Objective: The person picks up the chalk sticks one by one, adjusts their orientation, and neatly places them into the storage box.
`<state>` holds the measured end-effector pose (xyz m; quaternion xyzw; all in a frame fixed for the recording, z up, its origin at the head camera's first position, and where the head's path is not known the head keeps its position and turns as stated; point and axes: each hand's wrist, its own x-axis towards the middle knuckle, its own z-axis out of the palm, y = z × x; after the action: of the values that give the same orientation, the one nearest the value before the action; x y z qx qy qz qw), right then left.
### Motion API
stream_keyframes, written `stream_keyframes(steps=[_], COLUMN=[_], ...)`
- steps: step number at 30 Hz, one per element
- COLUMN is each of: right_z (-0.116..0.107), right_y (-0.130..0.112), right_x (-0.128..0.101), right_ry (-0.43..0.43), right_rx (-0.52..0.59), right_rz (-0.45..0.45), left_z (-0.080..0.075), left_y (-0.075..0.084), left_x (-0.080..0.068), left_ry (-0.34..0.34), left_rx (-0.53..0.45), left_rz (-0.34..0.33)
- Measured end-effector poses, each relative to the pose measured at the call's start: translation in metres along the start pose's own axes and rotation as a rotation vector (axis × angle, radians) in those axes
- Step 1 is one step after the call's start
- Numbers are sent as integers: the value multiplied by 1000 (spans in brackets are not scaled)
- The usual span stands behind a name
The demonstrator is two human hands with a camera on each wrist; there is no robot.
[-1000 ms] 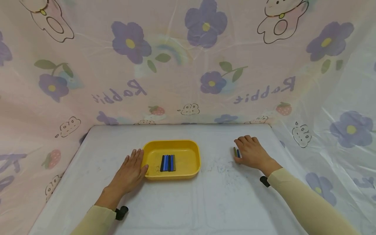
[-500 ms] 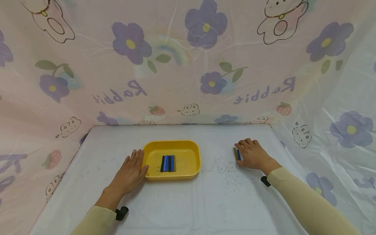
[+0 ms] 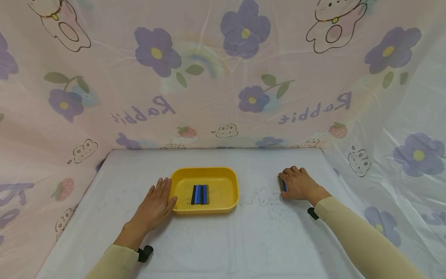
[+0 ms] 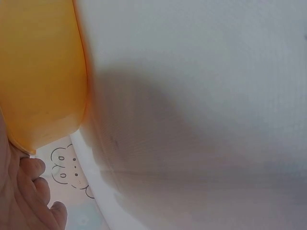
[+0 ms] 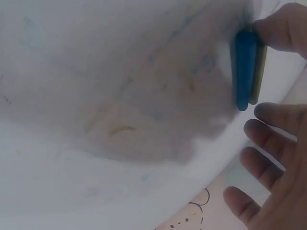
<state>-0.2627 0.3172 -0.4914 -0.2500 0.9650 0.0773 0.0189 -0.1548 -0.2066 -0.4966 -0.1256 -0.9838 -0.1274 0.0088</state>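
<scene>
My left hand (image 3: 153,205) lies with straight fingers against the left side of a yellow tray (image 3: 230,209), its thumb by the near-left corner. Side by side in the tray lie several crayons (image 3: 199,194), black, blue and olive. To the right, my right hand (image 3: 297,184) is over two crayons on the table, one olive (image 3: 280,183) and one blue (image 5: 245,69). In the right wrist view the thumb touches or nearly touches their upper end. The index fingertip is close to the lower end, with a slight gap, and the other fingers are spread.
A white tabletop (image 3: 209,244) carries faint crayon smudges (image 3: 268,201) between the tray and my right hand. Patterned curtain cloth (image 3: 209,89) rises behind the table's far edge and along both sides. Black wrist cameras (image 3: 145,254) sit below both wrists.
My right hand has moved slightly, its thumb and fingers coming closer around the olive and blue crayons, covering more of the blue one. The left hand and tray stay put.
</scene>
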Motion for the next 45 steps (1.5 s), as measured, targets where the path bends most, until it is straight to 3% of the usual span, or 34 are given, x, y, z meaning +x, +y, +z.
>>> stream_keyframes(steps=[27,30,37,45], right_z=[-5,-6,-12,-19], right_y=[2,2,-8,-25], right_x=[9,11,15,18], right_ry=[-119,-79,103,168], right_rx=[75,76,42,38], right_rz=[39,35,21,0], left_z=[-1,-1,-1,0], left_y=[0,0,0,-1], left_x=[0,0,0,0], left_ry=[9,8,7,6], left_rx=[-6,-5,2,8], left_rz=[3,2,3,0])
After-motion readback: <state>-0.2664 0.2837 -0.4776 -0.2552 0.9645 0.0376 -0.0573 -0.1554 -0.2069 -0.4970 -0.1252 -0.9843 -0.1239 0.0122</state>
